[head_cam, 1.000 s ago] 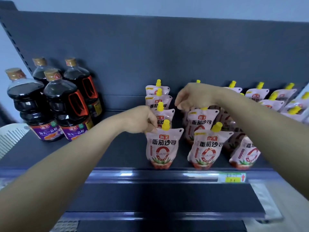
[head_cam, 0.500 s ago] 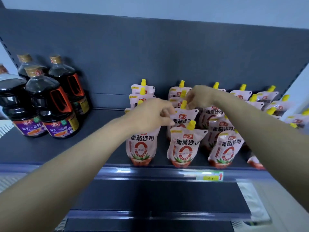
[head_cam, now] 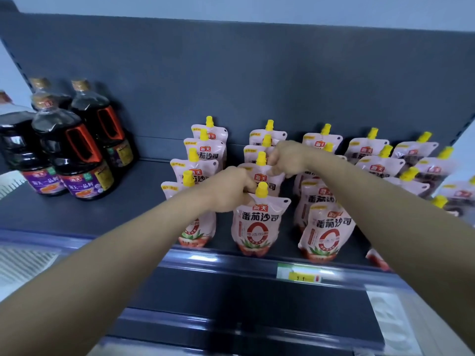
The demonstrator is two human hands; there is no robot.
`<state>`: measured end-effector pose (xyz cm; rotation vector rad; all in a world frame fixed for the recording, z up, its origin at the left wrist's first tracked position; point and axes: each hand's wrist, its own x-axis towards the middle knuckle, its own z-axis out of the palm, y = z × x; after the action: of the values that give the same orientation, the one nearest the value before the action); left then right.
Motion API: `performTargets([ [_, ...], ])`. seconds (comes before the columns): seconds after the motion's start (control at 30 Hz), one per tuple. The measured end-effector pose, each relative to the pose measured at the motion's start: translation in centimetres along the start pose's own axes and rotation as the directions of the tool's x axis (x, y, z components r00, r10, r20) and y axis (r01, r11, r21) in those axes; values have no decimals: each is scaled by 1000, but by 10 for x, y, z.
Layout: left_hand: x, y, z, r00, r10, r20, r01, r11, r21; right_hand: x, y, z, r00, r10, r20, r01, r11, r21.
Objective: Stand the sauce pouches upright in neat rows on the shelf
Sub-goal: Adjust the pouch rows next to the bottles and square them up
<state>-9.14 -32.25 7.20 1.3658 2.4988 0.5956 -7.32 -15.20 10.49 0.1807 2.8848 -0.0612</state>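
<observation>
Pink-and-white sauce pouches with yellow caps stand in several rows on the dark shelf (head_cam: 144, 209). My left hand (head_cam: 228, 188) reaches over the left row and pinches the top edge of the front pouch (head_cam: 257, 224) of the second row, right beside its cap. My right hand (head_cam: 288, 158), fingers curled, pinches the top of the pouch behind it (head_cam: 262, 177). A front pouch (head_cam: 325, 232) of the third row leans slightly under my right forearm. Pouches at the far right (head_cam: 434, 170) look tilted and less even.
Large dark soy sauce bottles (head_cam: 74, 152) with orange handles stand at the shelf's left. A green-and-yellow price tag (head_cam: 303, 274) sits on the shelf's front rail. A white slatted basket (head_cam: 7, 181) shows at the left edge. A lower shelf (head_cam: 244, 299) lies below.
My left hand shifted right from the left row's front pouch to the second row's front pouch. My right hand stays at the second row's pouches. The view drifted right.
</observation>
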Motion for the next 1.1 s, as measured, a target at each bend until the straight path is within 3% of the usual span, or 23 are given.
performTargets([
  [0.1, 2, 2, 0, 999, -28, 44, 28, 1000, -5, -1, 6, -1, 999, -32, 21, 30, 996, 82],
  [0.2, -1, 3, -6, 989, -52, 139, 54, 999, -8, -8, 21, -10, 998, -33, 50, 17, 957, 290],
  [0.27, -1, 9, -15, 994, -39, 98, 42, 999, -28, -14, 39, -21, 1000, -1, 8, -2, 924, 383],
  [0.37, 8, 31, -22, 998, -23, -63, 19, 998, -59, -29, 71, -33, 991, 86, -104, -45, 939, 342],
  [0.43, 17, 51, -16, 996, 51, -79, -58, 995, -85, -41, 89, -33, 987, 122, -106, -83, 944, 319],
  [0.57, 37, 86, 12, 984, 165, 70, -165, 986, -16, -59, 109, -18, 988, 128, 88, -151, 921, 358],
  [0.7, 55, 98, 40, 973, 194, 124, -203, 977, 69, -71, 119, -9, 997, 45, 59, -69, 853, 518],
  [0.87, 64, 98, 51, 984, 142, 103, -149, 987, 61, -69, 123, 9, 998, 52, 24, -57, 950, 307],
  [1.1, 62, 101, 54, 991, 94, 98, -96, 995, 23, -60, 126, 27, 1000, 24, -12, -21, 973, 228],
])
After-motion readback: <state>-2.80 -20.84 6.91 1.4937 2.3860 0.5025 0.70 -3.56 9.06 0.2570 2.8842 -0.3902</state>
